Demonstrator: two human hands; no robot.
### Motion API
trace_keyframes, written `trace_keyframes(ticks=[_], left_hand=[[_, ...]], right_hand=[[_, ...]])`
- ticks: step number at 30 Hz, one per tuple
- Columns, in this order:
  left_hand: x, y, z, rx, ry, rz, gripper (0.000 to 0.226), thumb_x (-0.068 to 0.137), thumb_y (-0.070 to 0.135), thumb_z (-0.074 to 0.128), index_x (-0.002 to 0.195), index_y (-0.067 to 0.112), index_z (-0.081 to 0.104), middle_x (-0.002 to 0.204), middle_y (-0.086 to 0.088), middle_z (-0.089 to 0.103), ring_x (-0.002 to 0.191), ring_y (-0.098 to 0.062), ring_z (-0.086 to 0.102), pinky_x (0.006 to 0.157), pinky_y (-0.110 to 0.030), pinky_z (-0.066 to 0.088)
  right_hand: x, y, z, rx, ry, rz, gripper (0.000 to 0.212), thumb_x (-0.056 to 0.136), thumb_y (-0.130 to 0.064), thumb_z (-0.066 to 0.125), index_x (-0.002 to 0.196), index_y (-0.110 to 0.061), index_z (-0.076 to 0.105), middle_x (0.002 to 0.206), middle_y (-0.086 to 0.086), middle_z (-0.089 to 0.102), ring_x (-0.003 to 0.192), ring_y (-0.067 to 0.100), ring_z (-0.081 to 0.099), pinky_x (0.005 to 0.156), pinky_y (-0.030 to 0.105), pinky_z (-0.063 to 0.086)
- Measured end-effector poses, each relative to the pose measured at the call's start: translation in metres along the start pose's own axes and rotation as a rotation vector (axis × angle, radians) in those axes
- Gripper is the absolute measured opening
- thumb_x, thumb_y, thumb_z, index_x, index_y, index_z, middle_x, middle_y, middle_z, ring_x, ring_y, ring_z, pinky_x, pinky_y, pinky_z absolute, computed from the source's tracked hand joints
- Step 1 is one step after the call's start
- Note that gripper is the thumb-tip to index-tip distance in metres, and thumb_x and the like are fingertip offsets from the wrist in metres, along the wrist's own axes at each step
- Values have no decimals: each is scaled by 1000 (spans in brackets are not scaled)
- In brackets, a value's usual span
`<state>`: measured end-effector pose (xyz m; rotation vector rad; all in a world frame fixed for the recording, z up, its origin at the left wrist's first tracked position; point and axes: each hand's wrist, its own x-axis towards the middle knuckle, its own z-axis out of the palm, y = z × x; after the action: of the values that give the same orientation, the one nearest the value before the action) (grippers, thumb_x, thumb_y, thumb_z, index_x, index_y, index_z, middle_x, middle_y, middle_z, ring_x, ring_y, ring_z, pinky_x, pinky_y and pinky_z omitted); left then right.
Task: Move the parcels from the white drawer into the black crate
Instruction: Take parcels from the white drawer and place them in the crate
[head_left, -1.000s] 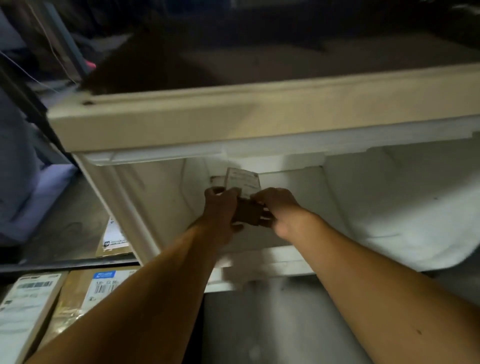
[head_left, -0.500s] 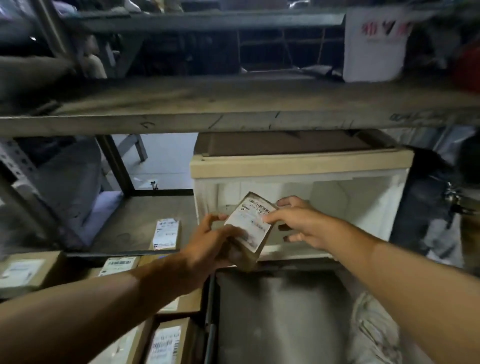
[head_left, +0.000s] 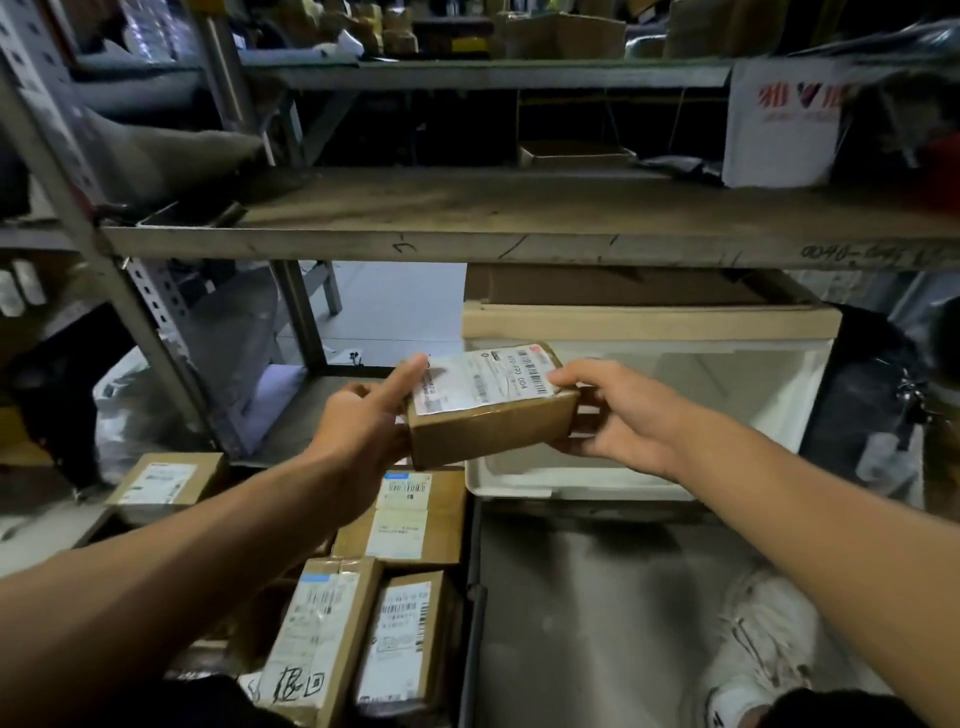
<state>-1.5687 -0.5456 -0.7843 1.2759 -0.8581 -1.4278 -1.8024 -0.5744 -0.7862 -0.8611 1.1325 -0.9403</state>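
A small brown cardboard parcel (head_left: 491, 415) with a white barcode label hangs in the air in front of the white drawer (head_left: 737, 384). My left hand (head_left: 369, 423) grips its left end, thumb up along the label's edge. My right hand (head_left: 618, 410) grips its right end, thumb on top and fingers underneath. The drawer stands pulled open under a beige-topped cabinet on the lower shelf; its inside looks bare where I can see. Below left, the black crate (head_left: 470, 597) holds several labelled cardboard parcels (head_left: 410, 514).
A metal shelf board (head_left: 467, 228) runs across just above the drawer, with slotted uprights (head_left: 156, 332) at the left. Another parcel (head_left: 161, 480) lies at the far left. Grey floor (head_left: 597, 613) and a white shoe (head_left: 758, 639) show at the lower right.
Both hands have drawn the parcel out of the drawer and toward me, turning it label-up. The view has pulled back from the drawer's inside and now takes in the shelves and the crate.
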Motion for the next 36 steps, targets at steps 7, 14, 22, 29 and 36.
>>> trace_keyframes(ticks=[7, 14, 22, 29, 36], left_hand=[[-5, 1, -2, 85, 174, 98, 38, 97, 37, 60, 122, 9, 55, 112, -13, 71, 99, -25, 72, 84, -36, 60], [-12, 1, -4, 169, 187, 191, 32, 102, 35, 53, 121, 10, 59, 115, -10, 66, 105, -23, 65, 80, -27, 54], [-17, 2, -5, 199, 160, 219, 13, 102, 40, 51, 102, 27, 54, 106, -1, 61, 97, -20, 63, 80, -34, 53], [-17, 0, -1, 239, 121, 174, 30, 101, 50, 45, 114, 27, 58, 112, -6, 64, 93, -18, 61, 81, -36, 48], [-18, -2, 2, 272, 111, 200, 30, 99, 48, 50, 109, 22, 60, 108, -4, 69, 106, -19, 62, 91, -36, 48]], right_hand=[[-2, 3, 22, -76, 105, -144, 14, 91, -17, 68, 83, -18, 57, 94, 5, 74, 93, 26, 66, 75, 44, 61], [-7, 1, 22, -63, 72, -166, 13, 98, -32, 57, 101, -22, 66, 108, 3, 64, 96, 24, 63, 68, 36, 55], [-12, -6, 12, -139, 76, -178, 53, 87, 14, 38, 107, -27, 66, 114, 14, 62, 100, 31, 65, 75, 38, 56], [-14, -5, 5, -237, 56, -154, 44, 92, 6, 59, 115, -32, 63, 104, 11, 67, 92, 24, 67, 69, 33, 54], [-11, -4, 6, -278, 150, -171, 20, 95, -8, 65, 109, -22, 66, 104, 8, 69, 85, 20, 64, 70, 30, 54]])
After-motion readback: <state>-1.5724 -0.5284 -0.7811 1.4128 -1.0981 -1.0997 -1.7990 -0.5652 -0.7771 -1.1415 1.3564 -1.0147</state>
